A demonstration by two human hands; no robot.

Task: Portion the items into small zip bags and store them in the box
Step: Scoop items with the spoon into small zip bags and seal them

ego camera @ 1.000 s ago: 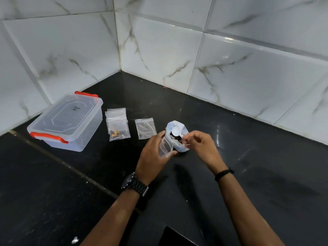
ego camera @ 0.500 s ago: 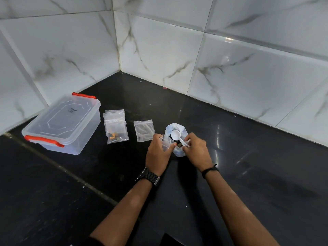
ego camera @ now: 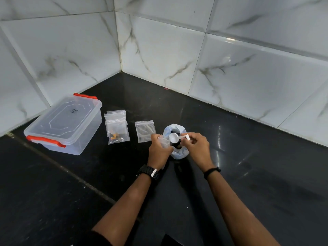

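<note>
My left hand point(ego camera: 158, 148) grips a small clear zip bag point(ego camera: 164, 142), fingers curled round it, mouth facing up. My right hand point(ego camera: 197, 147) pinches the handle of a white plastic spoon point(ego camera: 174, 137), fingers clamped on it, bowl hanging over the open supply bag point(ego camera: 177, 153). That bag is white-blue plastic, standing on the black worktop point(ego camera: 248, 174) between both hands, dark items inside; can't tell what they are. The small bag sits just beside the spoon bowl, at the supply bag's left edge. Left of my hands: 1 flat zip bag point(ego camera: 145, 130) with dark contents, then a pile of zip bags point(ego camera: 117, 128), the top one showing orange and dark bits. Furthest left, the clear box point(ego camera: 65, 123), lid on, red latches, near the tiled wall point(ego camera: 230, 59). Black watch point(ego camera: 150, 172) on left wrist, black band point(ego camera: 212, 172) on right.
</note>
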